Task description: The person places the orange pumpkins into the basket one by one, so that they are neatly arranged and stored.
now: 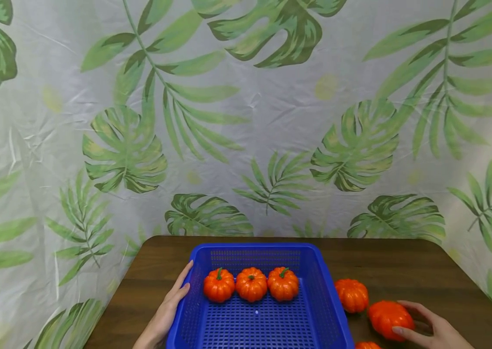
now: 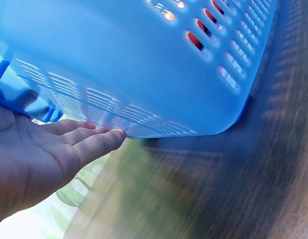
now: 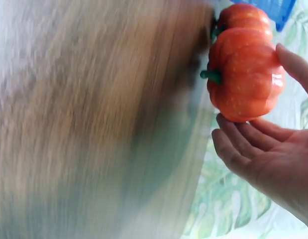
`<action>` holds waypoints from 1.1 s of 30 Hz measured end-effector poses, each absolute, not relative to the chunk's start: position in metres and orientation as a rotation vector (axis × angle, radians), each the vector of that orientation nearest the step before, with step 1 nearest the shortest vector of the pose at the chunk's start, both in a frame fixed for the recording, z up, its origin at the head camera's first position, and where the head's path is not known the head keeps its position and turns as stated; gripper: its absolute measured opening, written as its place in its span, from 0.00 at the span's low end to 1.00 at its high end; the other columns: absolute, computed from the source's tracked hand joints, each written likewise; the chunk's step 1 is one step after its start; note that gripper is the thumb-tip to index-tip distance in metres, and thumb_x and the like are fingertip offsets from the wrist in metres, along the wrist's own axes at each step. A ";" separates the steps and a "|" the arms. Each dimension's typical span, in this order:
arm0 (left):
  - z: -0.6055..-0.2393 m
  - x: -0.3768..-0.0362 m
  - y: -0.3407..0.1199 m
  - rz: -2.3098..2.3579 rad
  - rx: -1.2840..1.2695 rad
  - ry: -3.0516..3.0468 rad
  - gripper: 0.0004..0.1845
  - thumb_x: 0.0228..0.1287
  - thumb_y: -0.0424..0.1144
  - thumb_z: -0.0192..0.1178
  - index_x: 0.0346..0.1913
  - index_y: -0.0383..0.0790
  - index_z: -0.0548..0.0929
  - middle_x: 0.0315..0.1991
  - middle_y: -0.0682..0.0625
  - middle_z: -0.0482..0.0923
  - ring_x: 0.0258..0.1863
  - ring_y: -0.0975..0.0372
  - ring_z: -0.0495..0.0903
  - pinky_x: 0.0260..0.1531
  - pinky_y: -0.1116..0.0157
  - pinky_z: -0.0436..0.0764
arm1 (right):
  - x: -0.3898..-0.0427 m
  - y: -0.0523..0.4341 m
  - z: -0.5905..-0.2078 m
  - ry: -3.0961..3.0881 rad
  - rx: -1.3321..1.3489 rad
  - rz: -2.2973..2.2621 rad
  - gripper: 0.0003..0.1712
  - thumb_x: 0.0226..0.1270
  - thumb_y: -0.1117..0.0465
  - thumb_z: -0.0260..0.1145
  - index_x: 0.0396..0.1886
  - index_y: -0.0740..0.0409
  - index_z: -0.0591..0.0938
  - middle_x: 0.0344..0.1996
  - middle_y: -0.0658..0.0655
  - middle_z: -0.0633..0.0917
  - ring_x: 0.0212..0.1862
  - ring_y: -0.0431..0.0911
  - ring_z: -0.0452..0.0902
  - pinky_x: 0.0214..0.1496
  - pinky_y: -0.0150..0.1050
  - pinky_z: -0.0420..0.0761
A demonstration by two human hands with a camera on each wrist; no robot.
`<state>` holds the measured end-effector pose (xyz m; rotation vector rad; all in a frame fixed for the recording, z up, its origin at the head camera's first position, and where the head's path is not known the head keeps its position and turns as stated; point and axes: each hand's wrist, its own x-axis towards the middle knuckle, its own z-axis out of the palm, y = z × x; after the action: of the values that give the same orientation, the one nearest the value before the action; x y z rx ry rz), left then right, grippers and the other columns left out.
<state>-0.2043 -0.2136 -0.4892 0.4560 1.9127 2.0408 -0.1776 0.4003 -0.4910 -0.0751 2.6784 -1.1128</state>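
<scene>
A blue slotted basket (image 1: 254, 248) stands on a dark wooden table (image 1: 403, 261) and holds three small orange pumpkins (image 1: 251, 284) in a row. My left hand (image 1: 178, 291) lies flat against the basket's left wall, its straight fingers (image 2: 89, 137) touching the plastic (image 2: 144, 64). Right of the basket, my right hand (image 1: 406, 318) grips an orange pumpkin (image 1: 389, 317) with a green stem. In the right wrist view the thumb is over this pumpkin (image 3: 243, 79) and the fingers (image 3: 243, 144) are under it.
Another orange pumpkin (image 1: 352, 294) sits on the table between the basket and the held one. A third loose pumpkin (image 1: 367, 345) shows at the bottom edge. A leaf-print sheet (image 1: 246, 121) hangs behind and beside the table.
</scene>
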 end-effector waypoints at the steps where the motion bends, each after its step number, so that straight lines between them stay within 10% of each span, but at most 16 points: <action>1: -0.489 -0.204 -0.214 2.041 0.458 1.913 0.32 0.88 0.50 0.30 0.85 0.56 0.32 0.85 0.42 0.30 0.70 0.59 0.68 0.64 0.58 0.76 | -0.178 0.402 -0.490 2.687 -0.056 -1.097 0.41 0.77 0.51 0.64 0.73 0.78 0.62 0.65 0.82 0.73 0.58 0.68 0.81 0.45 0.34 0.82; 13: -0.489 -0.204 -0.212 2.046 0.413 1.935 0.32 0.87 0.51 0.31 0.85 0.58 0.34 0.86 0.42 0.32 0.73 0.48 0.64 0.65 0.54 0.74 | -0.183 0.412 -0.498 2.791 -0.093 -0.954 0.45 0.77 0.47 0.64 0.77 0.73 0.59 0.69 0.82 0.69 0.59 0.66 0.81 0.45 0.37 0.80; 21: -0.489 -0.203 -0.213 2.034 0.431 1.945 0.32 0.88 0.50 0.31 0.85 0.57 0.33 0.85 0.42 0.31 0.72 0.54 0.66 0.64 0.58 0.75 | -0.182 0.407 -0.499 2.831 -0.022 -0.971 0.46 0.74 0.47 0.67 0.75 0.74 0.60 0.66 0.81 0.73 0.52 0.36 0.81 0.46 0.35 0.83; 33: -0.488 -0.204 -0.212 2.031 0.424 1.955 0.32 0.87 0.50 0.31 0.85 0.57 0.34 0.86 0.43 0.31 0.70 0.59 0.68 0.63 0.61 0.76 | -0.182 0.411 -0.488 3.026 -0.015 -0.751 0.44 0.69 0.43 0.71 0.72 0.69 0.69 0.61 0.79 0.78 0.52 0.61 0.82 0.41 0.41 0.81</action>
<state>-0.2036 -0.2124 -0.4883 0.4242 1.9546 2.0310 -0.1818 0.4109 -0.4876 -0.0150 3.0262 -0.7513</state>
